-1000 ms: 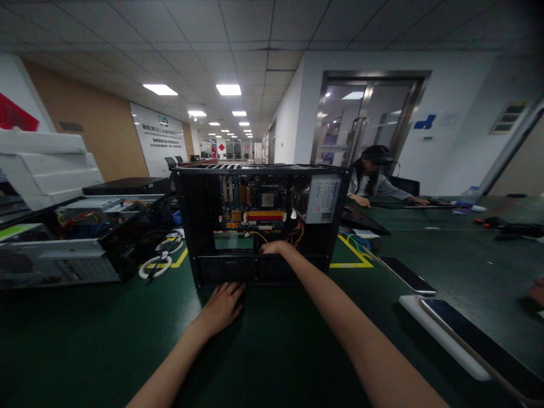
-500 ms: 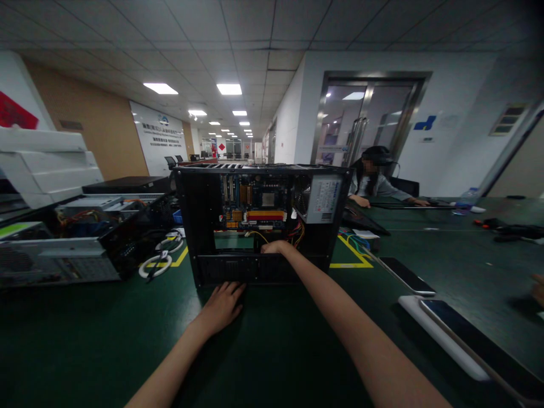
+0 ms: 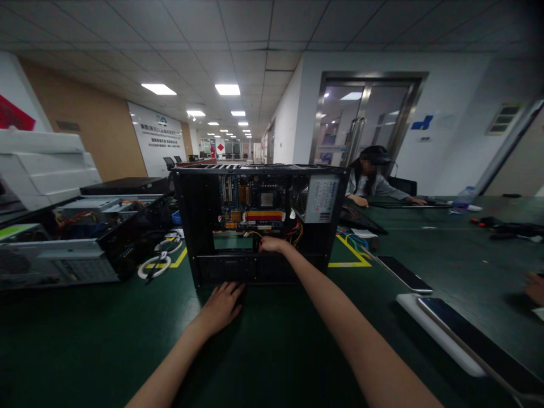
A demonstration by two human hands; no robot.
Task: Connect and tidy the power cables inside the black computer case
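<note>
An open black computer case stands upright on the green table in front of me. Inside it show a motherboard with red and yellow slots and a silver power supply at the upper right. My left hand lies flat on the table, fingers spread, its fingertips by the bottom edge of the case. My right hand reaches into the lower opening, fingers closed by a small dark part; what they grip is hidden. A thin yellow cable runs just above it.
Another opened computer case lies at the left, near a coiled white cable. Phones and a white slab with a dark device lie at the right. A person sits beyond; another person's hand shows at the right edge.
My right hand has shifted slightly up and left inside the case, so more of its fingers show. My left hand stays in place. The view has moved a little.
</note>
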